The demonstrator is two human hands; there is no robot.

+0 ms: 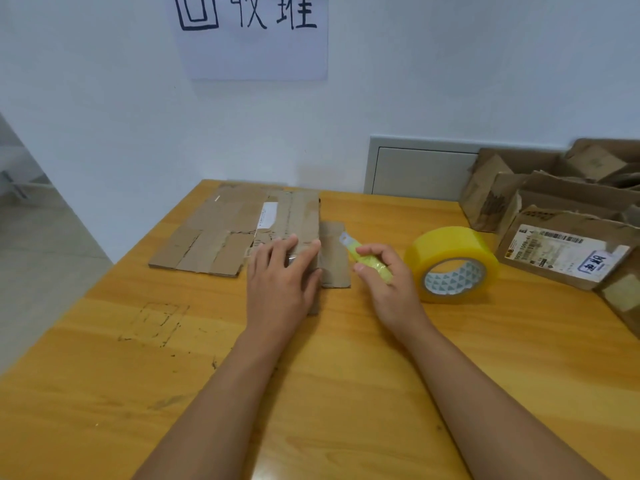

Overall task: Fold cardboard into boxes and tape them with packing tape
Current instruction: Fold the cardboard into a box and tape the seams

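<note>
So here's the setup: a wooden table [346, 341] pushed against a white wall, with a flattened cardboard box [239, 230] lying near the far edge. It's covered in old brown tape strips and has a torn white label on it (pretty beat up, honestly). One flap of it sticks out to the right, flat on the table.

The left hand [282, 282] is lying palm-down on the near right part of the cardboard, fingers straight and spread a bit, just pressing it flat rather than gripping anything.

The right hand [384, 282] is just beside it, to the right, fingers curled around a small yellow-green utility knife [367, 258]. The tip of the knife points up and left toward the cardboard flap and sits right over its edge; can't tell if it's actually touching.

The roll of packing tape [452, 263] is yellowish-clear, lying tilted on the table just right of the right hand, core facing the camera.

Further right there's a pile of used cardboard boxes [561, 216], the front one with a shipping label on it. On the wall there's a paper sign [252, 39] with handwritten characters, plus a grey wall panel [419, 168] behind the table.
</note>
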